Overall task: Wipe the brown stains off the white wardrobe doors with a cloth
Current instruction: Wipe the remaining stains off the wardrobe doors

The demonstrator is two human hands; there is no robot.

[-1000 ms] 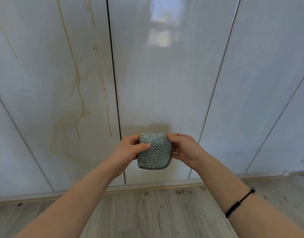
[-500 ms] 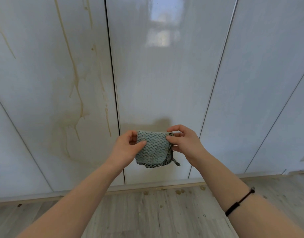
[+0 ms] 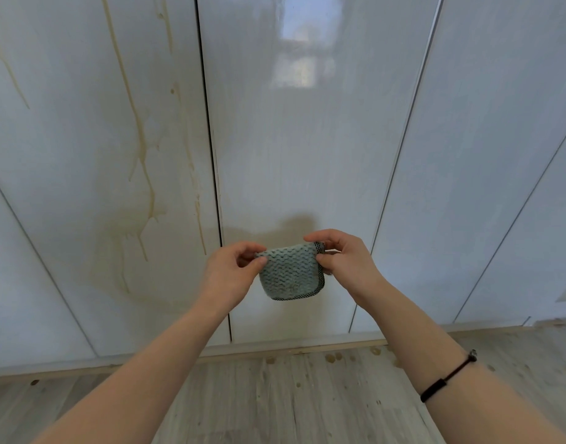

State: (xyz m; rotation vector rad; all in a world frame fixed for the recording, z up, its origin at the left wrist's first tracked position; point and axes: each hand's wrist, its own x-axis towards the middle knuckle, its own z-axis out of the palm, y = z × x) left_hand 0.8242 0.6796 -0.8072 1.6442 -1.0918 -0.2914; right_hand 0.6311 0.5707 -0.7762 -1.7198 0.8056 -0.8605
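While between left hand (image 3: 230, 274) and right hand (image 3: 346, 261), one cloth (image 3: 289, 274).

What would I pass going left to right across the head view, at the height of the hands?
At hand height: brown drip stains on the white wardrobe door → left hand → folded grey-green textured cloth with dark edging → right hand.

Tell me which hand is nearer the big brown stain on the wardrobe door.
Left. The left hand pinches the cloth just right of the stain; the right hand pinches its other edge, farther right, past the door gap.
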